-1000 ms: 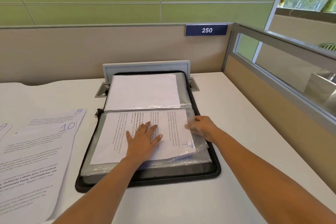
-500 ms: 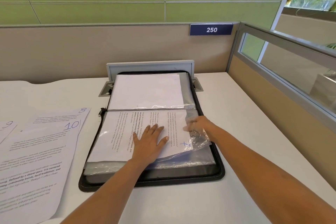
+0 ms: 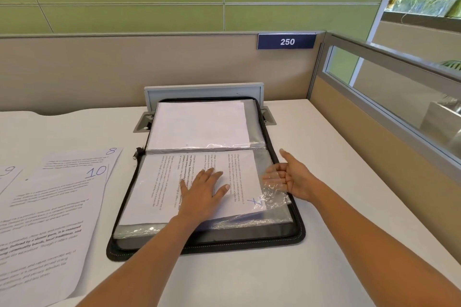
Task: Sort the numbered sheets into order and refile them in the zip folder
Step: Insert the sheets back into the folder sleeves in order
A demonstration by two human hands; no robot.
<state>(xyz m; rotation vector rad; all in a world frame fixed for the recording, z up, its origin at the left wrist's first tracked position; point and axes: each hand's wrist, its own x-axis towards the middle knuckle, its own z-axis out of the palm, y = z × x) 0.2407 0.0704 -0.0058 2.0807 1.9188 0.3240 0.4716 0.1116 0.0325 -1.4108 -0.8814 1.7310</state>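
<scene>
Three loose sheets (image 3: pixel 50 219), marked 9, 10 and 8, lie on the table (image 3: pixel 249 281) left of the one open zip folder (image 3: pixel 296 232). Left hand (image 3: pixel 203 192) presses flat on sheet 7 (image 3: pixel 154 189) inside; right hand (image 3: pixel 293 179), fingers spread, perhaps touches its plastic sleeve (image 3: pixel 274 197).

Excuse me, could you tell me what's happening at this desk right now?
A person is refiling numbered sheets in an open zip folder on the desk. The left hand presses flat on sheet 7 in the folder's near half, while the open right hand touches the loose edge of a clear plastic sleeve over that sheet's corner. To the left, sheet 8, sheet 9 and sheet 10 lie on the desk, not yet filed.
</scene>
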